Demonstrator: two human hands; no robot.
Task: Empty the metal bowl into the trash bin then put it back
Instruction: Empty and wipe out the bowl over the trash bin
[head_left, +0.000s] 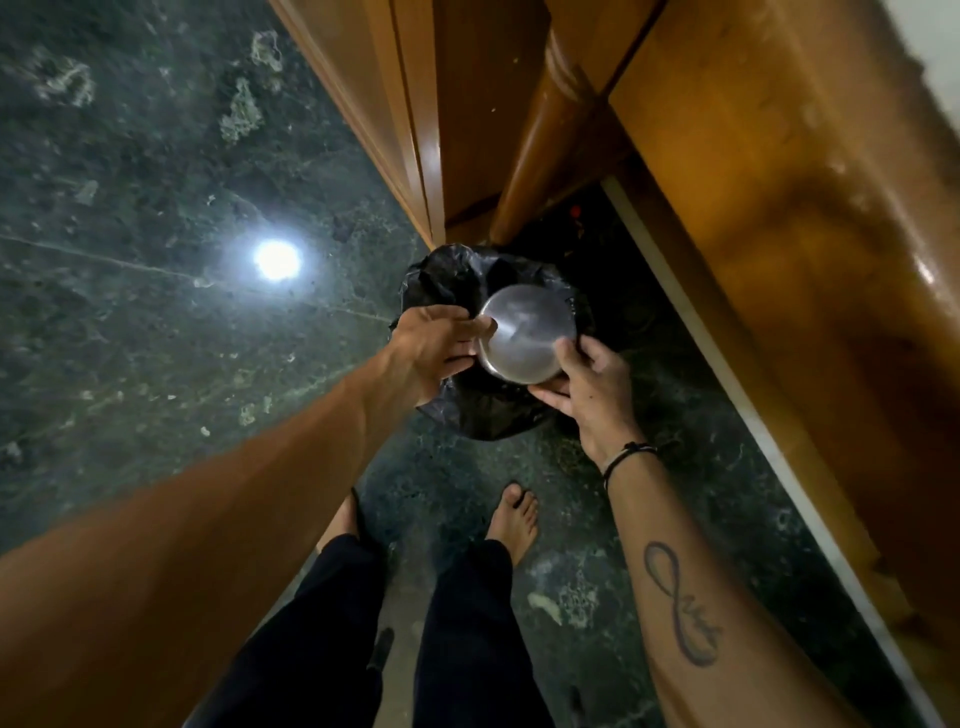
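The metal bowl is turned upside down, its shiny round bottom facing me, right over the trash bin, which is lined with a black plastic bag. My left hand grips the bowl's left rim and my right hand holds its lower right rim. The bowl's inside and the bin's contents are hidden beneath the bowl.
The bin stands on a dark green marble floor in a corner of wooden furniture: a cabinet panel, a turned post and a long wooden side on the right. My bare feet stand just before the bin. A lamp's reflection glares on the floor.
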